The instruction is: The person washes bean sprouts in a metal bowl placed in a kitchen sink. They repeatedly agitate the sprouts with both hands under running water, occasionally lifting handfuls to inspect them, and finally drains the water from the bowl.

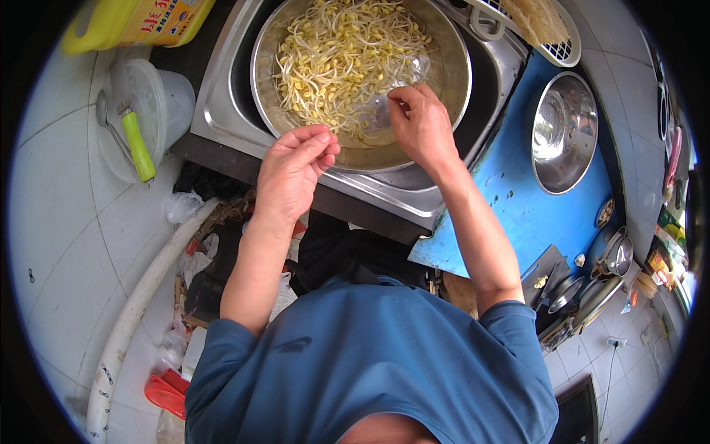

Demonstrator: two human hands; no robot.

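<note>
A wide steel basin (463,83) sits in the stainless steel sink (222,105). Yellow-headed soybean sprouts (333,66) float in its water, heaped mostly on the far and left sides. My left hand (299,169) is over the basin's near left rim, thumb pressed against the curled fingers; whether a small piece is pinched there is not visible. Above the near right part of the water is my right hand (424,125), its thumb and fingertips drawn together. Anything between those fingertips is too small to make out.
A steel bowl (564,133) stands on the blue countertop (493,183) at right. A loofah (535,22) lies on a white strainer basket at the top. Left are a yellow detergent jug (138,22), a lidded plastic tub (177,105) and a green-handled fork (137,144).
</note>
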